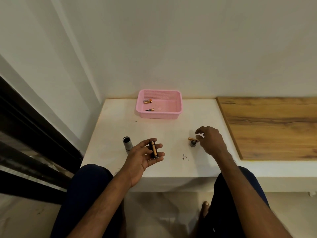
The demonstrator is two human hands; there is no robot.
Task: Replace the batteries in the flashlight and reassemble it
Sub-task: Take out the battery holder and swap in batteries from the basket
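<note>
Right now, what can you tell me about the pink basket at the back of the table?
The pink basket is a shallow rectangular tray, seemingly plastic, with rounded corners, a flared rim and finely perforated walls and floor. It sits upright on the white table, at its far edge close to the wall. Two copper-and-black cells lie inside near its left end, apart from each other: the back battery and the front battery. Nothing else touches it.

Dim, warm, even indoor light; soft shadows; wide-angle bending at edges; slight softness.
</note>
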